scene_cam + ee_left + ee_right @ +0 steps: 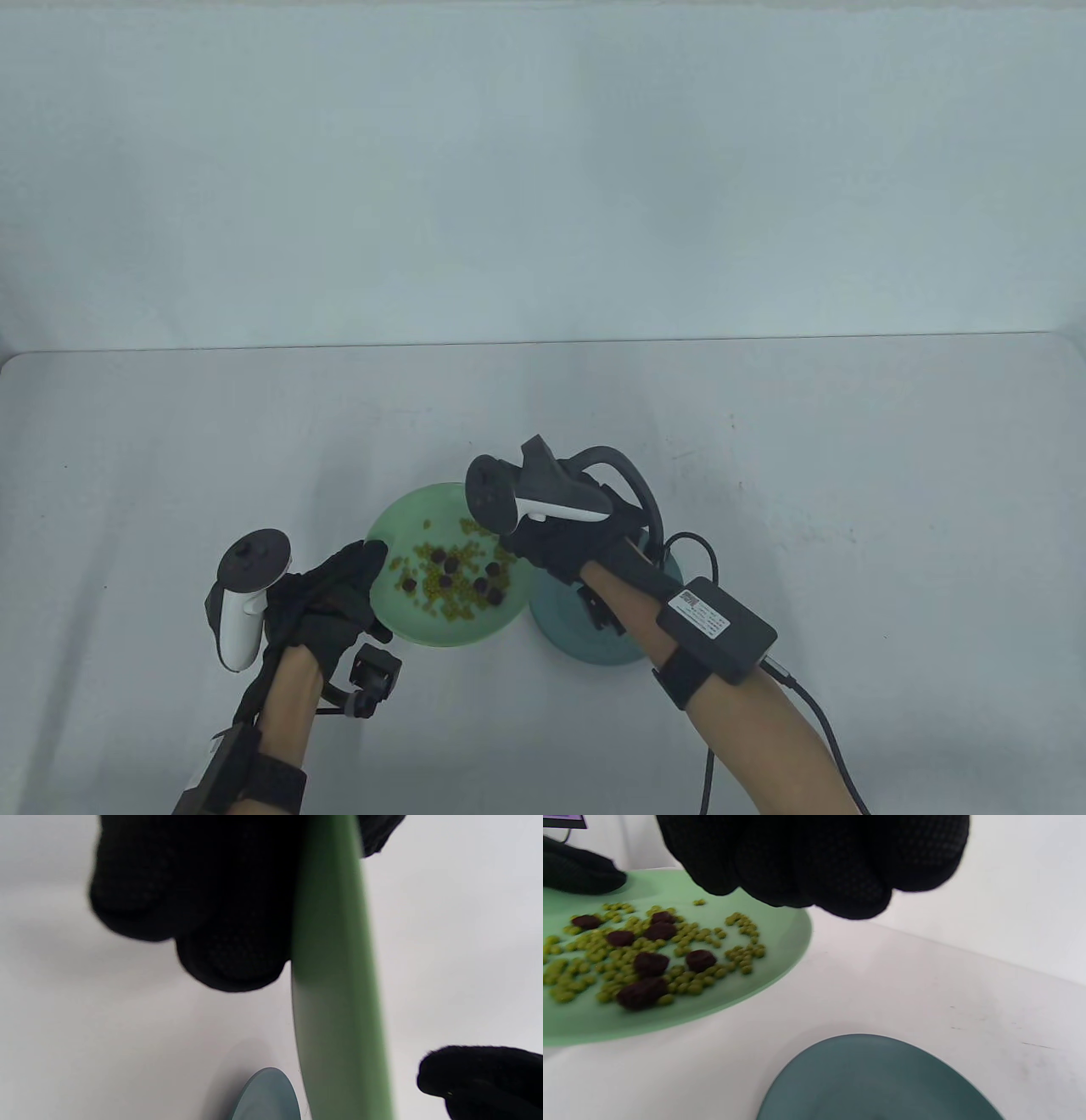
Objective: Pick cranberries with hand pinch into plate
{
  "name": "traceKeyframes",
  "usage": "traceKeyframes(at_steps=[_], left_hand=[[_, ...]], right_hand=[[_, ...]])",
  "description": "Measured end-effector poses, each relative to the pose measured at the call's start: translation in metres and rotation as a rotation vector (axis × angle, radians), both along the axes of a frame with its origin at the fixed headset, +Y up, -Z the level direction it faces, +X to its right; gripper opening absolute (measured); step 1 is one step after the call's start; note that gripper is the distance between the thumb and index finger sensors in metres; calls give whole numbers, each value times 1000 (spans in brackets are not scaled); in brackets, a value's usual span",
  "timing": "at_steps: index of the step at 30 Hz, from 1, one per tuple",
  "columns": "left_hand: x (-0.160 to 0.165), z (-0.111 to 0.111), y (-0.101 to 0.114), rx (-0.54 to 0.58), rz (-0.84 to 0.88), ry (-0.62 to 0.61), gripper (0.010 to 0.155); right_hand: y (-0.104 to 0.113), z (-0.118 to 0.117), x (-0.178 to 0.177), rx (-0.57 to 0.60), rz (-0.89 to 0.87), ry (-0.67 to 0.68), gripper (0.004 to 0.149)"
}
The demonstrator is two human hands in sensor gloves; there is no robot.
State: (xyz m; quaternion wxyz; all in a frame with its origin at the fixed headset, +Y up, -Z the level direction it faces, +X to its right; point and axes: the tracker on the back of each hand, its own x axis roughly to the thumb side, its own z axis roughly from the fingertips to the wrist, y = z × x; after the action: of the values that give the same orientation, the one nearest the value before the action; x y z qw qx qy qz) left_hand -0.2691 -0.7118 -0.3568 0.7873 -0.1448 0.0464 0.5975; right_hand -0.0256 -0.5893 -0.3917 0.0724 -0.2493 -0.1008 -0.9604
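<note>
The table view looks down from above and ahead of both hands; each wrist view sits close under its own gloved fingers, and all three share the green plate [399, 620] [339, 1005] [780, 942] between the hands

1. Gloves on left hand [335, 594] and right hand [560, 543] – black knit cloth, dotted weave, matt.
2. Green plate [399, 628] – smooth, matt, looks plastic.
3. Teal plate [878, 1077] – smooth, satin finish.
4. Cranberries [649, 963] – dark, wrinkled, dull.
5. Green beans [742, 952] – small, smooth-skinned.
6. Table [848, 475] – white, smooth, faintly scuffed.
7. Left tracker [242, 607] – glossy white plastic; right tracker [530, 497] – grey.
</note>
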Motion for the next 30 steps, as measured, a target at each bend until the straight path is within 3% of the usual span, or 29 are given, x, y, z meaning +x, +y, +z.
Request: traceKeyframes(at_steps=[14, 30], left_hand=[[-1, 2, -1, -4, 4, 9, 47], [-6, 2, -1, -10, 46, 16, 47]], right_hand=[[-24, 2, -21, -25, 74, 84, 46], [-30, 9, -26, 22, 105, 148, 48]])
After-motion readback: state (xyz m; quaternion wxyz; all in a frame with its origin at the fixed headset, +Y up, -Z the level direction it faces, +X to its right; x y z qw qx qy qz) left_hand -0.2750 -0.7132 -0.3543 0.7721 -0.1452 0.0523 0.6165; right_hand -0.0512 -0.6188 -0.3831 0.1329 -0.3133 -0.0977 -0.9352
